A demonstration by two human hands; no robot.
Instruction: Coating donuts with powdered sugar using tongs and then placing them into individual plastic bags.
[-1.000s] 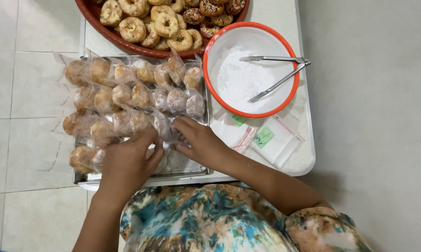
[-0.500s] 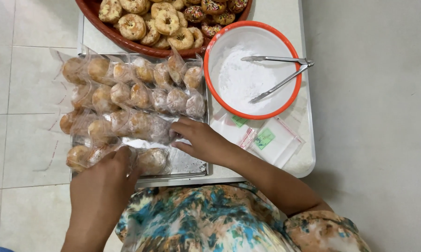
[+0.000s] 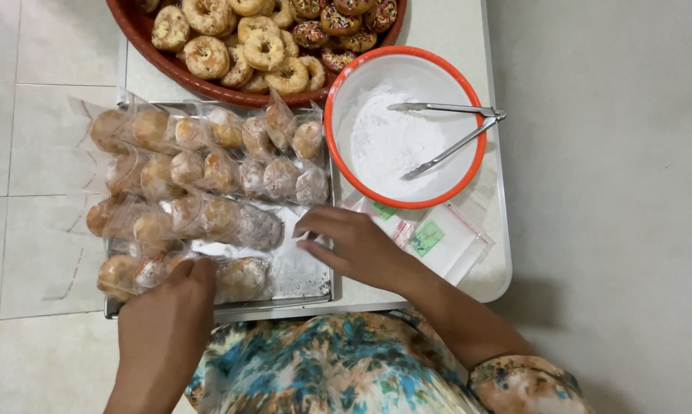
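Seen from above, a metal tray [image 3: 315, 285] sits on a white table [image 3: 493, 264], holding rows of clear-bagged doughnuts. The nearest row [image 3: 185, 274] runs left to right along the tray's near edge. The left hand [image 3: 169, 322] rests on this row's middle, fingers together and pressing down on a bag, not gripping. The right hand [image 3: 354, 245] hovers flat at the tray's right edge, fingers loosely spread, just right of the row. Farther off stand a powdered-sugar bowl [image 3: 404, 126] with tongs [image 3: 449, 130] and a basin of doughnuts [image 3: 254, 38].
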